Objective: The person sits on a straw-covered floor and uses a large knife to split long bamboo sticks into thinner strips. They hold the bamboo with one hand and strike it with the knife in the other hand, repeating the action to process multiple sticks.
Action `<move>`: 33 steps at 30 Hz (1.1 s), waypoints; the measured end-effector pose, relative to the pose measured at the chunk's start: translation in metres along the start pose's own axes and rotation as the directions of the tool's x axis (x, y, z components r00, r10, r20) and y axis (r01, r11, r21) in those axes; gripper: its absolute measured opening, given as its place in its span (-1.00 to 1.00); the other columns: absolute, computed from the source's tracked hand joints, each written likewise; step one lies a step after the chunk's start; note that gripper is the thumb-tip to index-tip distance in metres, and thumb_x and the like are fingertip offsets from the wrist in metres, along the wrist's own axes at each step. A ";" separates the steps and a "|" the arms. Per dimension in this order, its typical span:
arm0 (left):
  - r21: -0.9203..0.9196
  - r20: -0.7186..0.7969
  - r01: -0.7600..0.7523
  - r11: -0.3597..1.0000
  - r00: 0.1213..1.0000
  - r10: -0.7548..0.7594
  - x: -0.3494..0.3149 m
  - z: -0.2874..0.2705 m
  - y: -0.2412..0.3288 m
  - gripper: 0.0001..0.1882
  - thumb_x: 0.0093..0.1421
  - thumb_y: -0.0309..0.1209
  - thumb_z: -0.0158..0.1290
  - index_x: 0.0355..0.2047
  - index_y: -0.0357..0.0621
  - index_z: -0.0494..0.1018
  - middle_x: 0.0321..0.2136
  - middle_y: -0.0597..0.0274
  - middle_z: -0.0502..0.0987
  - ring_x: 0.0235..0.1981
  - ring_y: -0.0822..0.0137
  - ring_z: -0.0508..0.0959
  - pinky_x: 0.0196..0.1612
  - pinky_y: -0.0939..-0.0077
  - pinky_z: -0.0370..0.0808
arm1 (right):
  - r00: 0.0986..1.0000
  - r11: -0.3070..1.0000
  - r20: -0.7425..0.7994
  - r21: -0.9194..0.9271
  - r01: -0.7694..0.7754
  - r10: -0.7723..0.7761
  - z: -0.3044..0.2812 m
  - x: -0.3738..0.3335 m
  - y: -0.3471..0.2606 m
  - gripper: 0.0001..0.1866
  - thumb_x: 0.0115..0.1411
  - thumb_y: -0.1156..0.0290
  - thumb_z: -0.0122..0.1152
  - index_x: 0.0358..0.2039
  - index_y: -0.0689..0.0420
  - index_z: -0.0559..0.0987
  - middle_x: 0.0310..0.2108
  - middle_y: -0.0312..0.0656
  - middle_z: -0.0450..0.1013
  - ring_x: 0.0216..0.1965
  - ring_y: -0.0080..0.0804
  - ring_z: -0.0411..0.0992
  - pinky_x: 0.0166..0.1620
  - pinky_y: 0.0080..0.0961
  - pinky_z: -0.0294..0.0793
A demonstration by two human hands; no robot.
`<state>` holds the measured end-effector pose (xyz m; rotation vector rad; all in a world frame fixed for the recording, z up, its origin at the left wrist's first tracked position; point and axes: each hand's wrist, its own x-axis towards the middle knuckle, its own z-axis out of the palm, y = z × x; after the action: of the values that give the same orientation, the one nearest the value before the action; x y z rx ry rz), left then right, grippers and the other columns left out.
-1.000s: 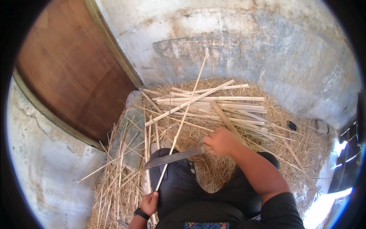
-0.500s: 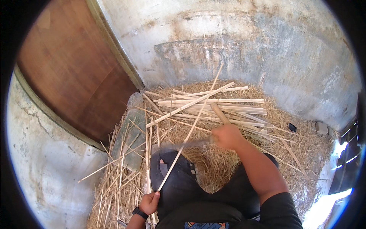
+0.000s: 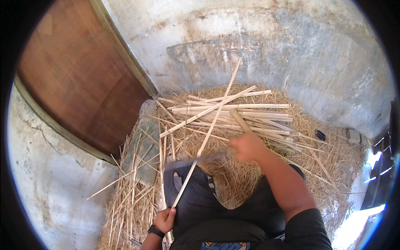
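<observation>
My left hand [image 3: 165,219], by my left thigh, pinches the near end of a long, pale bamboo strip [image 3: 211,127]. The strip slants up and away, across my left leg and over a pile of other strips. My closed right hand [image 3: 247,146] grips a long-bladed knife [image 3: 212,156]. Its grey blade, smeared by motion, points left and crosses the strip above my left knee. Just beyond the right fist shows a thick wooden piece [image 3: 241,121]; whether it is the knife's handle I cannot tell.
Many cut strips [image 3: 266,112] lie heaped in front of me on straw-like shavings [image 3: 291,175]. More thin slivers [image 3: 129,208] lie on the left. A small black object [image 3: 320,135] and a grey block [image 3: 353,136] are at the right. A stained wall [image 3: 266,46] and brown door [image 3: 79,75] stand beyond.
The blade has moved slightly toward me along the strip and tilts more. The strip's far end sits a little higher and further left. My left hand keeps its hold.
</observation>
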<state>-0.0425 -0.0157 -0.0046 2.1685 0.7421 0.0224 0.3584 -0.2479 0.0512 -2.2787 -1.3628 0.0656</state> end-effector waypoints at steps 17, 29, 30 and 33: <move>-0.085 0.048 0.036 0.996 0.998 -0.032 0.004 -0.003 0.002 -0.42 0.42 -0.05 -0.06 -0.62 -0.26 0.42 -0.75 0.36 0.31 -0.61 0.53 0.27 -0.54 0.42 0.28 | 0.995 0.996 -0.060 -0.052 0.073 -0.076 0.009 0.001 0.019 -0.73 0.07 0.13 0.32 -0.43 0.07 0.57 -0.57 -0.08 0.50 -0.44 0.05 0.52 -0.33 -0.14 0.53; -0.177 0.138 0.106 0.979 0.987 -0.082 0.011 -0.007 -0.004 -0.39 0.42 0.00 -0.08 -0.66 -0.21 0.39 -0.74 0.38 0.34 -0.65 0.51 0.30 -0.54 0.44 0.29 | 0.993 0.995 -0.095 -0.080 0.062 -0.070 0.020 0.004 0.019 -0.78 0.06 0.21 0.33 -0.38 0.08 0.60 -0.53 -0.02 0.53 -0.44 0.04 0.52 -0.33 -0.11 0.52; -0.164 0.140 0.108 0.981 0.986 -0.085 0.011 -0.007 -0.006 -0.38 0.42 0.00 -0.09 -0.66 -0.21 0.39 -0.74 0.37 0.35 -0.65 0.50 0.31 -0.54 0.43 0.29 | 0.986 0.979 -0.015 -0.122 0.162 -0.165 0.020 0.003 0.013 -0.78 0.06 0.22 0.33 -0.38 0.07 0.60 -0.53 -0.04 0.53 -0.44 0.03 0.52 -0.34 -0.12 0.52; -0.103 0.086 0.066 0.993 0.995 -0.057 0.007 -0.007 -0.003 -0.38 0.42 0.01 -0.10 -0.66 -0.22 0.40 -0.74 0.35 0.36 -0.64 0.48 0.32 -0.53 0.42 0.31 | 0.999 0.996 0.039 -0.074 0.040 -0.037 0.002 0.006 0.001 -0.65 0.17 0.06 0.17 -0.36 0.11 0.59 -0.53 -0.03 0.54 -0.32 0.05 0.55 -0.19 -0.06 0.53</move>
<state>-0.0401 -0.0058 -0.0042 2.0327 0.7434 -0.0596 0.3614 -0.2428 0.0498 -2.3224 -1.4509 0.0447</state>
